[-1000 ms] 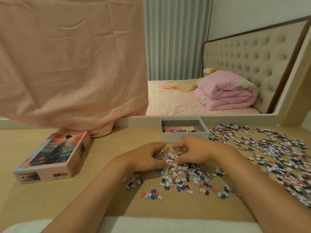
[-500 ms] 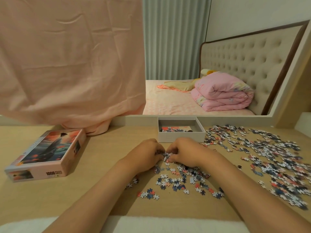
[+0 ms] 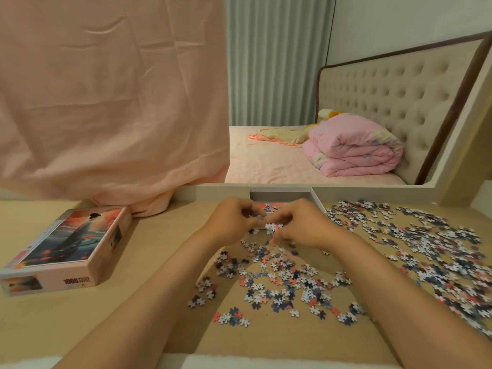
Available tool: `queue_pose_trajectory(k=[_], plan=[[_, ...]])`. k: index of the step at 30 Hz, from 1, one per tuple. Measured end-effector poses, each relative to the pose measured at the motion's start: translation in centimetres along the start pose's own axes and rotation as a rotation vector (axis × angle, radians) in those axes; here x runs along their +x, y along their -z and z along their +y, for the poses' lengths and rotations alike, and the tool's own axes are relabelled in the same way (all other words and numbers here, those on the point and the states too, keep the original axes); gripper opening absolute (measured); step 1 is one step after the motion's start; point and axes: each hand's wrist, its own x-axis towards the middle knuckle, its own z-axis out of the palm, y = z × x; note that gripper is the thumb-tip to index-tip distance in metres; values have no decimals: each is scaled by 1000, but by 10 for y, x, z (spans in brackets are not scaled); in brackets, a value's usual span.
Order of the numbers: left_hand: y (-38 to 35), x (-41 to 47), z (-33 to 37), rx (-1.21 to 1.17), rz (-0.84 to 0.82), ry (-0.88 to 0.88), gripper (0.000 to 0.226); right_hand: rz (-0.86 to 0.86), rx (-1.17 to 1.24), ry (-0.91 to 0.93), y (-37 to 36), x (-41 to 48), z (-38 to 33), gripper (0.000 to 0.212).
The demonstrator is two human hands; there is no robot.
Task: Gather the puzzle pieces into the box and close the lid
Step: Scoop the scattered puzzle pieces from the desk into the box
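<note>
Gripping puzzle pieces (image 3: pixel 270 227), left hand (image 3: pixel 234 222) and right hand (image 3: pixel 306 227) meet before one box (image 3: pixel 279 196), one lid (image 3: pixel 69 241) apart.

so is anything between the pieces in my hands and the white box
Nothing visible: the left hand and right hand hold small puzzle pieces right at the near rim of the open white cardboard box.

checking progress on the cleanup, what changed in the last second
The left hand and right hand, scooping on the table a second ago, have lifted and moved forward to the front edge of the box, gripping a clump of pieces between them. The lid on the left, the loose pieces below the hands and the big scatter on the right stayed put.
</note>
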Motion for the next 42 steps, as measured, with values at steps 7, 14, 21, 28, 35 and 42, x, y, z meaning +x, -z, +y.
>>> queue_pose_trajectory(k=[7, 14, 21, 28, 35, 42], plan=[[0, 51, 13, -32, 81, -36, 8, 223, 48, 14, 28, 37, 5, 31], [-10, 70, 1, 256, -59, -125, 22, 144, -102, 5, 20, 63, 18, 34], [-8, 66, -7, 206, -59, -179, 38, 157, -115, 36, 21, 57, 20, 20], [1, 32, -3, 211, 77, -269, 21, 184, -186, 124, 29, 30, 9, 19], [10, -19, -15, 472, -316, -54, 53, -270, -354, 26, 10, -14, 2, 63], [-1, -40, -6, 495, -412, -222, 48, -317, -456, 66, -11, -30, 1, 61]])
